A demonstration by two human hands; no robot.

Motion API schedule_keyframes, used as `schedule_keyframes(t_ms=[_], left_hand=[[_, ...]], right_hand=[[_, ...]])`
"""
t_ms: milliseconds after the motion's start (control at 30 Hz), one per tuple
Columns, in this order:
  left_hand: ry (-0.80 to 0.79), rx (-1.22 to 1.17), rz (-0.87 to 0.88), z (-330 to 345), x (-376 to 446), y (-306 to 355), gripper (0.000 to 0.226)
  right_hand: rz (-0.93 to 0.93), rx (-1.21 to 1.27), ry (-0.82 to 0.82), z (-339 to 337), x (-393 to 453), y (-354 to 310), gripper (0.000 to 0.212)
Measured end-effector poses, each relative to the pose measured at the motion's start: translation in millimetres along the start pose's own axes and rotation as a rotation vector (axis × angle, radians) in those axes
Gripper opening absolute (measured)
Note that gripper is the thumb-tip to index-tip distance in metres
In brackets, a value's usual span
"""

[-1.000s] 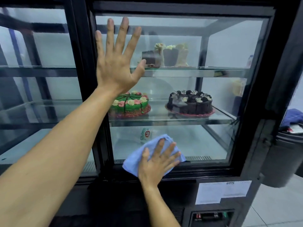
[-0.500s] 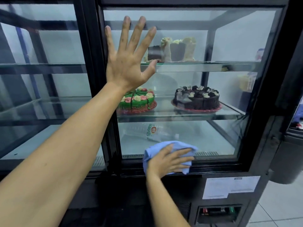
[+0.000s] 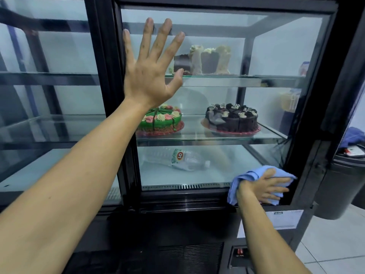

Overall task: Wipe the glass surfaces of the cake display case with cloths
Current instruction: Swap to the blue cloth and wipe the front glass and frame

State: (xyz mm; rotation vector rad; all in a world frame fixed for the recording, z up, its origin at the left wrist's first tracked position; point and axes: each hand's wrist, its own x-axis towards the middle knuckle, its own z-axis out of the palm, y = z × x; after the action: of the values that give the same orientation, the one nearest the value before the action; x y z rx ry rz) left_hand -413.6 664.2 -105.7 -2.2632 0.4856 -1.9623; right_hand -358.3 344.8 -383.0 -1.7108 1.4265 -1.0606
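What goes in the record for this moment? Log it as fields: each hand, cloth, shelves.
left hand: fingers spread, flat on the upper glass front of the black display case
right hand: presses the light blue cloth on the glass's lower right corner
middle shelf: round green cake, round chocolate cake
bottom: clear plastic bottle lying down

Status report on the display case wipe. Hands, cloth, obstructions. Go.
Left hand flat, fingers spread, on upper glass front. Right hand presses blue cloth on the glass's lower right corner. Nothing blocking the outer glass.
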Motion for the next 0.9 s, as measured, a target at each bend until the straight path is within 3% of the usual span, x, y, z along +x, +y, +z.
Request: schedule_keyframes(t_ms=[67,100,167,267,367,467,667,800,900], left_hand=[[-0.005,0.004,-0.002,-0.6,-0.4,0.7,0.068],[-0.008,0.009,-0.005,-1.0,-0.4,0.5,0.068],[-0.008,0.007,-0.006,-1.1,-0.4,0.9,0.067],[0.005,-0.012,0.002,0.2,-0.7,-0.7,0.061],[0.017,-0.008,0.009,-0.7,0.6,-1.1,0.060],[0.017,0.002,0.012,2.4,0.8,-1.3,0.060],[-0.034,0.056,0.030,-1.6,0.8,1.2,0.066],[-0.068,0.053,0.030,-5.5,0.1,2.2,0.061],[-0.065,0.070,0.021,-6.2,0.0,3.2,0.060]], right_hand=[[0.239,0.191,-0.112,-40.5,-22.5,-40.7,0.054],[0.179,0.245,-0.208,-56.1,-42.8,-50.7,0.056],[-0.168,0.280,-0.291,-84.6,-93.6,-70.5,0.064],[-0.872,0.315,-0.256,-99.7,-162.1,-73.8,0.072],[-1.658,0.206,-0.300,-81.0,-201.7,-9.7,0.070],[-2.088,0.073,-0.406,-65.5,-174.1,49.3,0.066],[-2.290,-0.129,-0.295,-64.5,-50.8,52.2,0.059],[-2.341,-0.042,-0.283,-65.6,-87.8,27.3,0.058],[-2.382,0.049,-0.176,-69.4,-130.2,-5.3,0.059]])
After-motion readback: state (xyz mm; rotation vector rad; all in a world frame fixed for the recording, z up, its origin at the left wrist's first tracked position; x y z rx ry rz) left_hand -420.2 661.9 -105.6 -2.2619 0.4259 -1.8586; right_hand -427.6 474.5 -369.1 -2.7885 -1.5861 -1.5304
